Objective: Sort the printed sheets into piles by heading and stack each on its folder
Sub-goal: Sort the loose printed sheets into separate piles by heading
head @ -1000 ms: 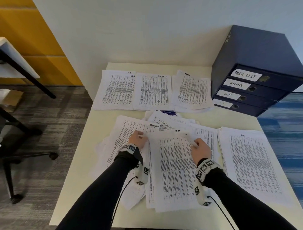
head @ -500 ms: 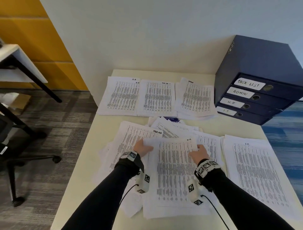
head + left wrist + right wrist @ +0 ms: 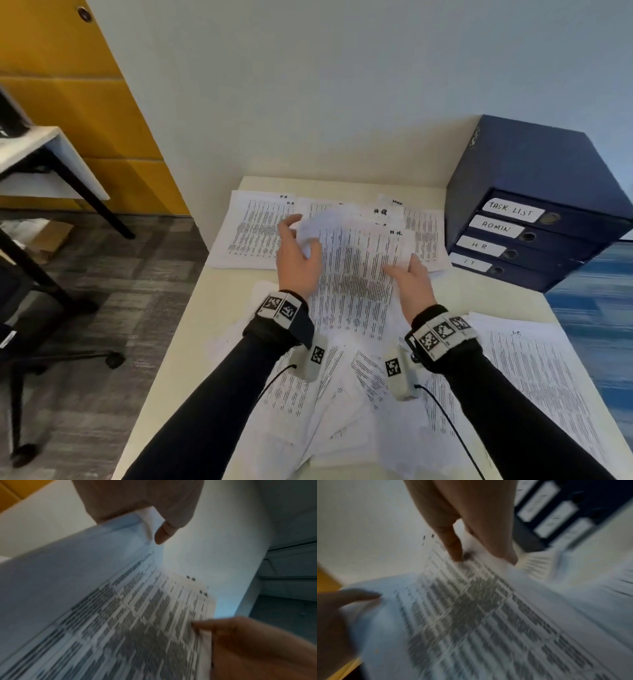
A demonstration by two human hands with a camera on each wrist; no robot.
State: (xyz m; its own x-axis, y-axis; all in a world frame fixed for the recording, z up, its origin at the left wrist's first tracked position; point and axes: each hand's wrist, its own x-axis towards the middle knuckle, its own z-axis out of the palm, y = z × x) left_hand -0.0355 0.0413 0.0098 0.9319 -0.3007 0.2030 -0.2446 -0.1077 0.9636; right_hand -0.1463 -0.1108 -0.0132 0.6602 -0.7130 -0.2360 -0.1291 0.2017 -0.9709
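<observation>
Both hands hold a small bunch of printed sheets [image 3: 356,274] lifted above the table, headed "H.R" at the top right corner. My left hand [image 3: 296,260] grips their upper left edge, which curls over; the thumb [image 3: 163,534] pinches the paper. My right hand [image 3: 409,279] pinches the right edge [image 3: 471,555]. Beneath them, a row of sorted piles [image 3: 253,233] lies along the table's far edge. An unsorted heap of sheets [image 3: 342,411] covers the near middle of the table. Another pile [image 3: 534,383] lies at the near right.
A dark blue stack of folders [image 3: 527,212] labelled TASK LIST, ADMIN, H R and I T stands at the table's [image 3: 191,342] far right corner. A white wall rises behind. A second desk [image 3: 51,161] and a chair base [image 3: 68,359] are on the left.
Both hands have lifted the sheets off the near heap and carried them forward, over the far row of piles. The camera has tilted up.
</observation>
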